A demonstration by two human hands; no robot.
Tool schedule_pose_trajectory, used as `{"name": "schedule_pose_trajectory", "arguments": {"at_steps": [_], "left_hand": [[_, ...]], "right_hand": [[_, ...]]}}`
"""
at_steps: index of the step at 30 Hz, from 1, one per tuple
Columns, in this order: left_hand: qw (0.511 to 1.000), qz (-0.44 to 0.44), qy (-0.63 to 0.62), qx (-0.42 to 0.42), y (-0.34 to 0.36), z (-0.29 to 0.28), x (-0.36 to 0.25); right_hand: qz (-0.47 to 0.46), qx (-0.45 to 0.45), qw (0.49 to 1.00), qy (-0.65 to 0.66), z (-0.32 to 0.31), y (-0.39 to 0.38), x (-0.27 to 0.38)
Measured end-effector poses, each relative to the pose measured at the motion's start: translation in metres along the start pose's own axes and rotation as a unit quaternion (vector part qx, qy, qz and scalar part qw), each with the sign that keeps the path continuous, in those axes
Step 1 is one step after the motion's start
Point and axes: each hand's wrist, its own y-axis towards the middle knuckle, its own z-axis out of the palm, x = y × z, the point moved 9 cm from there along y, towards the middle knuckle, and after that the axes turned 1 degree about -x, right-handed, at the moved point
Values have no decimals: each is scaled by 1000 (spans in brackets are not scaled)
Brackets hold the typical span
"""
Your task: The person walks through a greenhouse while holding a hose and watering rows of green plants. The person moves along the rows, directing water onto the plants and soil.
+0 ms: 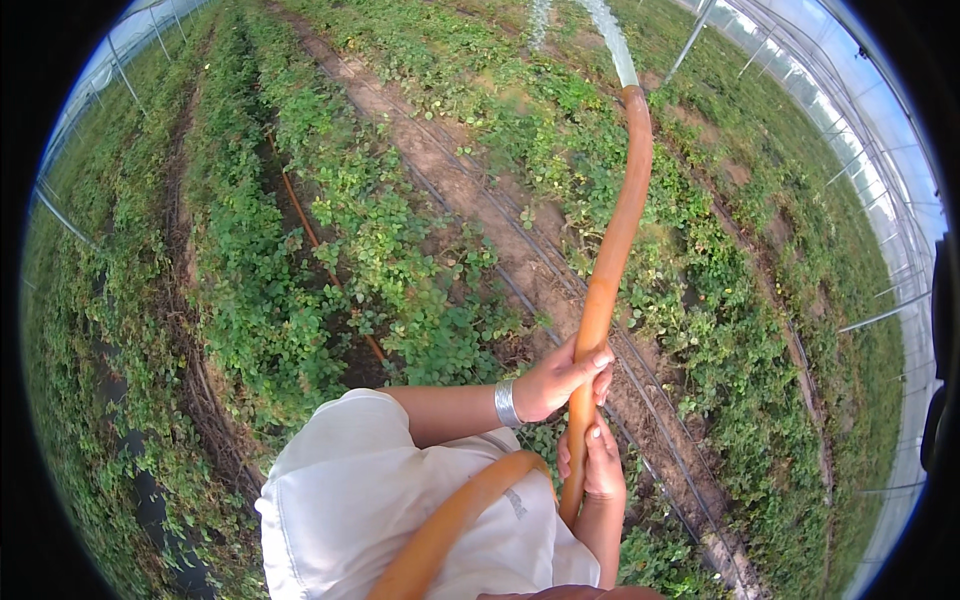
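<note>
Both hands grasp the orange hose (612, 250): the left hand (550, 385), a silver band (506, 403) at its wrist, wraps it higher up, and the right hand (603, 468) curls round it just below. In the head view the hose rises from the hands over the leafy plants (260, 345), water (613, 42) pouring from its far end; another stretch lies across the white shirt (330, 490). It looks thick and bendable — likely heavy when filled, springy under flow, perhaps slick where wet. The straighter run behind the curved end seems the surest hold, hands spaced for leverage.
</note>
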Motion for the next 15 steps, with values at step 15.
{"name": "schedule_pose_trajectory", "arguments": {"at_steps": [15], "left_hand": [[999, -25, -27, 0, 5, -3, 22]], "right_hand": [[-6, -4, 1000, 16, -9, -2, -5]]}}
